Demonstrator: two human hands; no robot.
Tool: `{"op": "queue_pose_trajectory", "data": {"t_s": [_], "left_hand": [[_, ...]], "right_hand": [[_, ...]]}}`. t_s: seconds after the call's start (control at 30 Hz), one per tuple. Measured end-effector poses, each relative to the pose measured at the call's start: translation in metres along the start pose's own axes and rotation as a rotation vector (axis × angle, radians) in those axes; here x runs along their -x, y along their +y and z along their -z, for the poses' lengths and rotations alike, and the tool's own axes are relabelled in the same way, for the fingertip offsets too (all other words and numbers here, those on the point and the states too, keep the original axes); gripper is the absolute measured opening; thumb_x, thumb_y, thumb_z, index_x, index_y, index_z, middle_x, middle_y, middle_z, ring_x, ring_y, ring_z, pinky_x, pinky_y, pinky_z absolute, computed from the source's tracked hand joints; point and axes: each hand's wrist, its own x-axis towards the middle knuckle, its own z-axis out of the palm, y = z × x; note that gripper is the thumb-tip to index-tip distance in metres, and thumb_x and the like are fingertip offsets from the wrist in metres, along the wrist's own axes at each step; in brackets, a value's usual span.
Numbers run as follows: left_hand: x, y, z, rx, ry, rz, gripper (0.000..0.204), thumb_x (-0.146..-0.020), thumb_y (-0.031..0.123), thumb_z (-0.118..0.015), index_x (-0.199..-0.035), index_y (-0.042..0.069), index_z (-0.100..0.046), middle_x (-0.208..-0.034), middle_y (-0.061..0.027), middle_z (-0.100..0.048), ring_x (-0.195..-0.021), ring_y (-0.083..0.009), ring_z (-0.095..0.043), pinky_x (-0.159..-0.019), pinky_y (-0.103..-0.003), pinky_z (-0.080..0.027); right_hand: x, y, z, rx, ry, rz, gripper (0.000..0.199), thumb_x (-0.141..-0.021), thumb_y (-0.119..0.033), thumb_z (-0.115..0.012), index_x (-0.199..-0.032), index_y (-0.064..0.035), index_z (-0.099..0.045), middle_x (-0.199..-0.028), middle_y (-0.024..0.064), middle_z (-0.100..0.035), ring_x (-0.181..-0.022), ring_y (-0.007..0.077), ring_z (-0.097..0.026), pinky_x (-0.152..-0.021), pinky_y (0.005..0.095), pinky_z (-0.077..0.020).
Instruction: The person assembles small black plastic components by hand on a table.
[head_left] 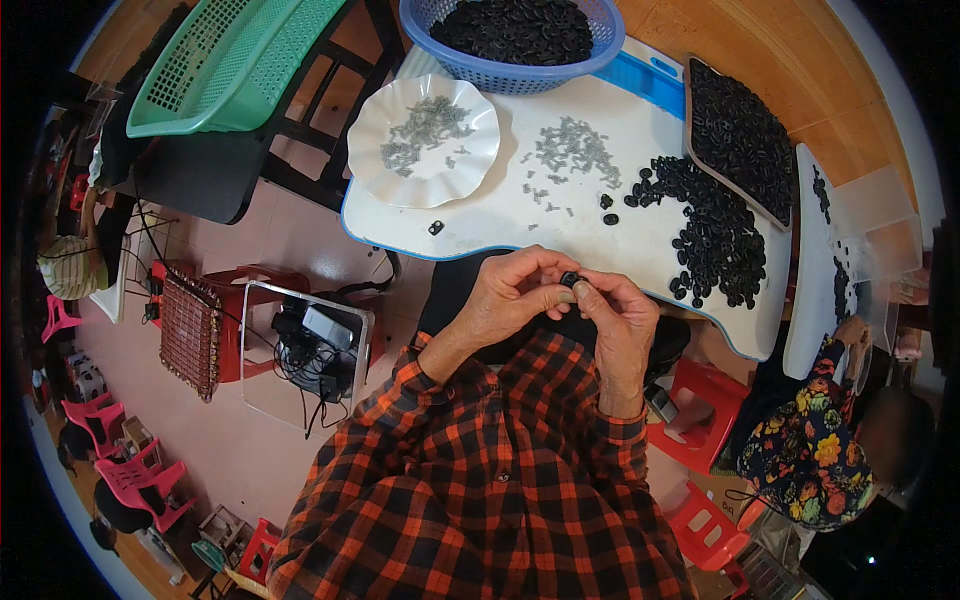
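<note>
Just past the near edge of the white table (pixel 480 222), both hands meet over my lap. A small black plastic piece (pixel 569 278) is pinched between my left hand (pixel 512 292) and my right hand (pixel 618 318). Fingertips cover part of it. On the table to the right lies a heap of small black oval pieces (pixel 718 240), with a couple of loose ones beside it. Small clear plastic bits (pixel 575 150) are scattered in the middle. More of them lie in a white wavy-rimmed plate (pixel 370 180). A single black piece (pixel 436 228) rests near the plate.
A blue basket (pixel 510 75) full of black pieces stands at the back; a tray (pixel 740 130) of them sits at the far right. At left are a green basket (pixel 200 95) and a bin of cables (pixel 300 400). A person in a floral top (pixel 810 450) works at right.
</note>
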Motion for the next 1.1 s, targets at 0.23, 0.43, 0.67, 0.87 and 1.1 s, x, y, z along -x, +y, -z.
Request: {"op": "queue_pose_trajectory", "data": {"t_s": [0.23,0.43,0.67,0.87,1.1], "left_hand": [[0.001,0.001,-0.001,0.021,0.014,0.014,0.022,-0.087,-0.002,-0.059,-0.109,-0.002,-0.059,-0.088,-0.0071,-0.063,-0.075,-0.0107,-0.062,-0.065,-0.023,-0.056],[0.002,0.000,-0.001,0.019,0.024,0.028,0.022,-0.086,-0.002,-0.059,-0.108,-0.003,-0.059,-0.087,-0.0068,-0.062,-0.076,-0.0110,-0.063,-0.065,-0.024,-0.056],[0.003,0.003,0.000,0.002,0.005,0.018,0.021,-0.086,-0.003,-0.059,-0.107,-0.004,-0.059,-0.090,-0.0077,-0.061,-0.076,-0.0119,-0.063,-0.065,-0.024,-0.056],[0.005,-0.001,0.000,-0.007,0.010,0.003,0.023,-0.084,-0.005,-0.061,-0.107,-0.003,-0.060,-0.091,-0.0069,-0.060,-0.076,-0.0121,-0.063,-0.066,-0.023,-0.056],[0.004,-0.002,-0.001,-0.082,0.024,-0.042,0.022,-0.083,-0.002,-0.063,-0.106,-0.005,-0.061,-0.086,-0.0054,-0.060,-0.070,-0.0094,-0.064,-0.060,-0.019,-0.054]], "right_hand": [[0.000,0.003,0.003,-0.031,0.000,-0.013,0.017,-0.082,0.002,-0.065,-0.099,0.0052,-0.065,-0.088,0.0086,-0.067,-0.077,0.0100,-0.062,-0.070,0.0202,-0.0503],[0.000,0.004,0.002,-0.039,0.002,-0.011,0.016,-0.082,0.003,-0.066,-0.098,0.0050,-0.065,-0.087,0.0082,-0.067,-0.077,0.0095,-0.061,-0.070,0.0202,-0.0502],[-0.004,0.012,0.008,-0.122,-0.036,-0.056,0.013,-0.080,0.000,-0.069,-0.093,0.0018,-0.068,-0.085,0.0064,-0.068,-0.069,0.0074,-0.058,-0.061,0.0196,-0.0457],[-0.008,0.014,0.011,-0.179,-0.080,-0.116,0.012,-0.079,0.000,-0.070,-0.091,0.0010,-0.068,-0.083,0.0071,-0.068,-0.066,0.0081,-0.056,-0.058,0.0195,-0.0441],[-0.010,0.014,0.013,-0.222,-0.107,-0.190,0.012,-0.081,-0.003,-0.068,-0.091,0.0030,-0.066,-0.077,0.0069,-0.066,-0.060,0.0086,-0.055,-0.055,0.0192,-0.0432]]}}
